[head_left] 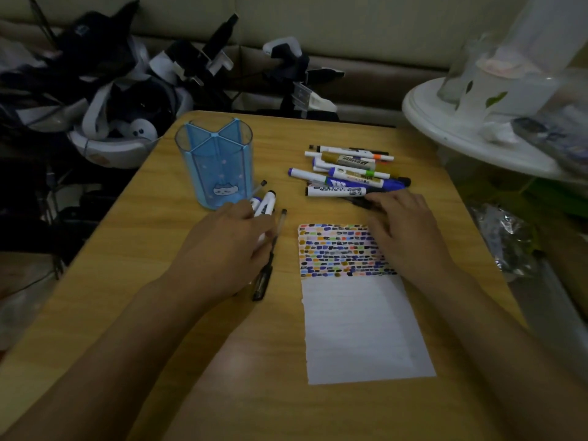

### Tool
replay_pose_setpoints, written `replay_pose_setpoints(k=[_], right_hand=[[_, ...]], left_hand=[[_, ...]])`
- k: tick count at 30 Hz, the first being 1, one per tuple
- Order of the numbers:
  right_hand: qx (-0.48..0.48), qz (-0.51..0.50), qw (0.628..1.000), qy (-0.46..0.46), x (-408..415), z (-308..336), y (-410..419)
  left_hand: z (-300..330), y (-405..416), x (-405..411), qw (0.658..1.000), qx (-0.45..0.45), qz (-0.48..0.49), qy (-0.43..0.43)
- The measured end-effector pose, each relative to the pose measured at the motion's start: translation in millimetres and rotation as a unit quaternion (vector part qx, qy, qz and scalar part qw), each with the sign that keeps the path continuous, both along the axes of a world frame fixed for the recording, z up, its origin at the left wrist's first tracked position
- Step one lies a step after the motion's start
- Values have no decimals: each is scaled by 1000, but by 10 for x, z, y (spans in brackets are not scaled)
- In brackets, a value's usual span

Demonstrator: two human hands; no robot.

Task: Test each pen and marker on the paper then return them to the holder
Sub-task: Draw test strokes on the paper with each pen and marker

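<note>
Table point(159, 313) against cluttered sofa point(350, 33).

My blue holder point(213, 163) stands upright, markers point(346, 175) piled beside it, paper point(359, 313) flat, top half scribbled.

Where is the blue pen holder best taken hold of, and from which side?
Grip the blue pen holder around its mid wall, probably coming from its left. It stands upright, round and apparently empty, so a wrap grip suits it. The left hand and markers crowd its near right base; inner dividers obstruct a rim pinch.
</note>
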State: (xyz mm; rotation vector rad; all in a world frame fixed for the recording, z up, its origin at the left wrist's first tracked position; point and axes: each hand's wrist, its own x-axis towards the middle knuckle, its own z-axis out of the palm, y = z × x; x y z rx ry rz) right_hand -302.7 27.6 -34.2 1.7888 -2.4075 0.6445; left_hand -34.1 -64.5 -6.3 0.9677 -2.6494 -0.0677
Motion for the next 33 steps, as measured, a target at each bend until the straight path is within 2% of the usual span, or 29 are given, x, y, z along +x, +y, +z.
replay_pose_setpoints(k=[12, 20, 25, 29, 33], right_hand=[[3, -10, 1000, 1, 49, 83, 6], [8, -45, 998, -35, 87, 117, -10], [1, -43, 999, -33, 73, 129, -4], [-3, -18, 1000, 14, 72, 117, 5], [-12, -9, 1000, 20, 63, 104, -11]], left_hand=[[28, 25, -16, 1000, 9, 0, 2], [56, 34, -11, 1000, 9, 17, -14], [96, 83, -51, 1000, 21, -2, 14], [103, 160, -120, 997, 43, -38, -50], [97, 192, -155, 992, 57, -54, -98]])
